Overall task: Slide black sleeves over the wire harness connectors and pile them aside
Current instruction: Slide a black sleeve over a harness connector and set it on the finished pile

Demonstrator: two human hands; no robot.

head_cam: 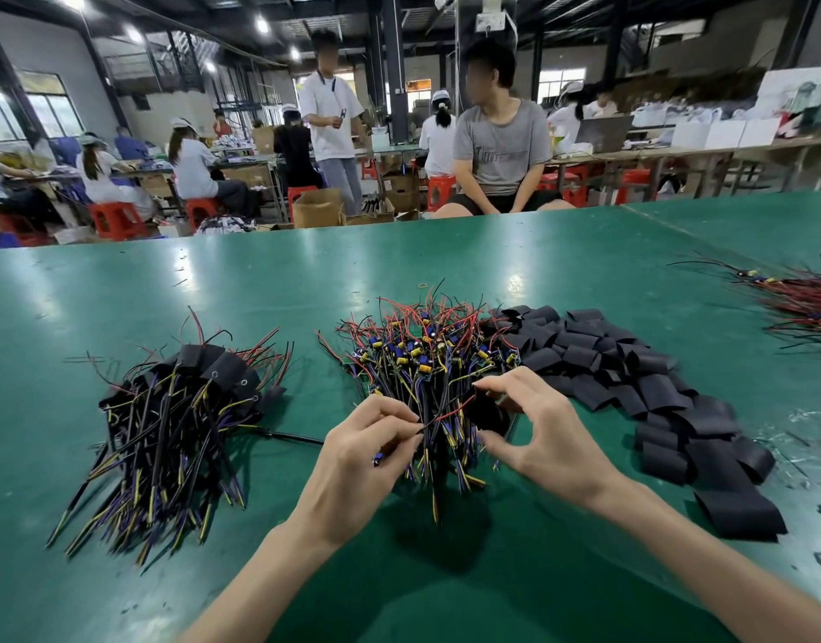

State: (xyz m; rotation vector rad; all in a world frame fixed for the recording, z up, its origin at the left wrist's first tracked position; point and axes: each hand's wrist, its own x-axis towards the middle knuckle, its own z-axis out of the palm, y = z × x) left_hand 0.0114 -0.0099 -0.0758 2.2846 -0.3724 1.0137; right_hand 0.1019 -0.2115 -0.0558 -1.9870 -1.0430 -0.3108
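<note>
Head view puts the step at threading: the left hand [366, 461] pinches the thin coloured wires of one harness [441, 417] just in front of the tangled heap of unsleeved harnesses [427, 355], while the right hand [543, 438] grips an opened black tube sleeve [485, 413] beside them. Next, I judge, the wire ends must enter that sleeve before it joins the pile of black-sleeved harnesses [181, 410] left of the heap.
</note>
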